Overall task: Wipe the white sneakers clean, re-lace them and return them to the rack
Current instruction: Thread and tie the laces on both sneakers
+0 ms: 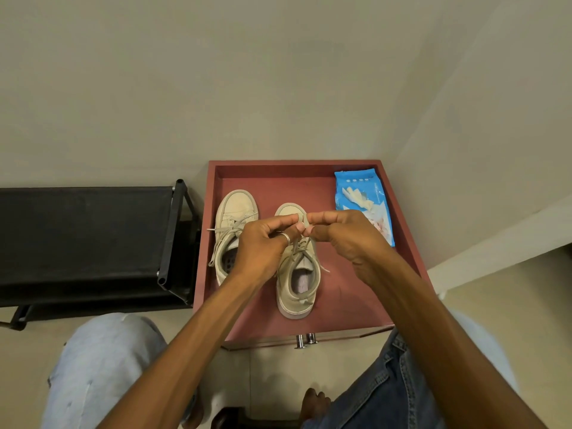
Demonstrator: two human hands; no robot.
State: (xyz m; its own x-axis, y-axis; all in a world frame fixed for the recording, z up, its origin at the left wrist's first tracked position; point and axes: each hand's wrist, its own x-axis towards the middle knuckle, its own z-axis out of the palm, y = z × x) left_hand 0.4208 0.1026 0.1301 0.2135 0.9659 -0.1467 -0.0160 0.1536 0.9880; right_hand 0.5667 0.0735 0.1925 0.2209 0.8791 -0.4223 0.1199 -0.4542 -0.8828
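The biggest thing we see is the black rack (pixel 83 236), on the left side of the frame. Just beside it, in the middle of the frame, is a red tray (pixel 356 289) with low walls.

Two white sneakers sit in the tray. The sneaker by the rack (pixel 236 205) is at the tray's left side, and its laces hang loose and messy. The middle sneaker (pixel 297 292) is lower in the frame, with its toe pointing up and away from us.

A blue pack of wipes (pixel 359 193) lies in the upper right corner of the tray, apart from the shoes.

The left hand (pixel 260 246) and the right hand (pixel 346 233) meet over the middle sneaker, close together. Each hand pinches a bit of the lace (pixel 295 247) between thumb and finger and lifts it above the shoe. A ring (pixel 286 238) shines on the left hand.

We think the lacing step is going on now, and it looks like a knot or bow is being made. Next, we think the hands need to pull the lace snug without letting it slip. The other shoe looks like it needs tying too. Neither shoe is on the rack yet.
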